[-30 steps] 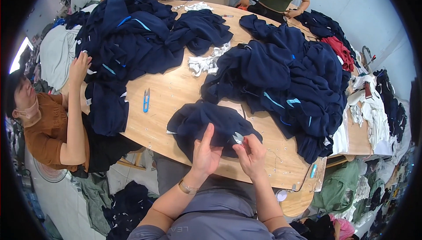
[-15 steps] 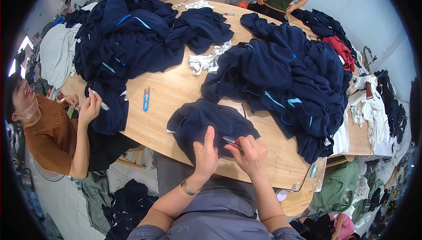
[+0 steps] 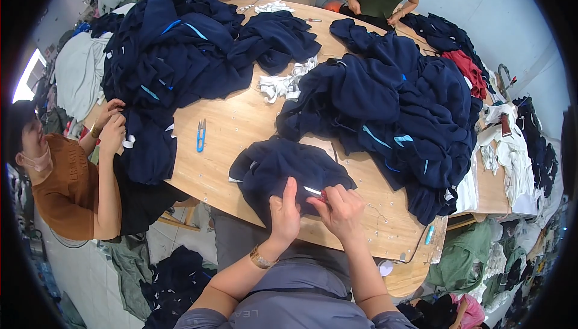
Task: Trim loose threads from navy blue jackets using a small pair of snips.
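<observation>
Red snips point(image 3: 314, 191), one pair, sit in right fingers point(image 3: 342, 197).

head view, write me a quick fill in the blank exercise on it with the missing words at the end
The bladed tool, seen against the dark blue cloth, is in the person's ____ hand.
The person wears a gold-coloured band on the ____ wrist.
The snips lying on the wooden table have ____ handles.
The co-worker at the picture's left wears a ____ top.

Missing words: right; left; blue; brown.
</observation>
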A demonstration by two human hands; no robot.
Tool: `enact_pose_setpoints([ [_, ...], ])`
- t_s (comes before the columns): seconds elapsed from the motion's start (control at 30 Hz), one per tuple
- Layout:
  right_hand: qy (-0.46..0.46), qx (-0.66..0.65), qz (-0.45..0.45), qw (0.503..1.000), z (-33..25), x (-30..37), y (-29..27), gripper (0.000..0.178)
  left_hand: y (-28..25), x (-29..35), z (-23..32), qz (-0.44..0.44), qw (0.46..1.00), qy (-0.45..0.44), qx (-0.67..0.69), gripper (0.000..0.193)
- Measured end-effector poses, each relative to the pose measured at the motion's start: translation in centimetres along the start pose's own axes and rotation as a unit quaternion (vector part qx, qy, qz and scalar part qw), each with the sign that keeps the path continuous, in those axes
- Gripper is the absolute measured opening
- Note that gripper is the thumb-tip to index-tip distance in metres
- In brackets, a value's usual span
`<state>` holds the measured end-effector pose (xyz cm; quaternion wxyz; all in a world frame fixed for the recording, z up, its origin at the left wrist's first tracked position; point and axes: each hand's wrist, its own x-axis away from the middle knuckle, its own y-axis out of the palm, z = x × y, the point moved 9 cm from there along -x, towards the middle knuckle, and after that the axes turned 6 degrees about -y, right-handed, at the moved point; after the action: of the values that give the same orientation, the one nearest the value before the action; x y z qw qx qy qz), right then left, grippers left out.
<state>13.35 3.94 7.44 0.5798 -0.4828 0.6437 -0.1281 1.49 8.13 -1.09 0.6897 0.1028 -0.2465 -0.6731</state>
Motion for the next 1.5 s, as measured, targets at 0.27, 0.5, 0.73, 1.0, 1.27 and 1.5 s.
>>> enact_pose_setpoints([
  [0.27,0.244,-0.340,0.147,0.896,5.2,2.3,0.9,0.032,0.5,1.4,-0.9,-0.055,0.968,0.175,-0.171,0.041],
  [0.5,0.261,-0.415,0.055,0.870,6.1,3.0,3.2,0.028,1.6,1.7,-1.7,-0.154,0.833,0.148,-0.511,0.037],
  [0.73,0.262,-0.507,0.018,0.821,3.7,1.9,0.0,0.039,1.1,-2.3,0.9,-0.140,0.951,-0.159,0.225,0.043],
  [1.0,0.239,-0.422,0.026,0.874,4.4,1.7,0.7,0.021,3.3,-0.9,2.5,-0.153,0.945,-0.218,0.187,0.029],
  [1.27,0.157,-0.188,-0.004,0.970,2.6,-0.2,-0.6,0.033,3.0,-0.6,0.9,-0.130,0.939,-0.249,0.199,0.025],
  [1.5,0.069,-0.050,-0.023,0.996,1.4,-0.5,-0.4,0.035,3.0,-0.6,1.0,-0.104,0.951,-0.229,0.182,0.025],
])
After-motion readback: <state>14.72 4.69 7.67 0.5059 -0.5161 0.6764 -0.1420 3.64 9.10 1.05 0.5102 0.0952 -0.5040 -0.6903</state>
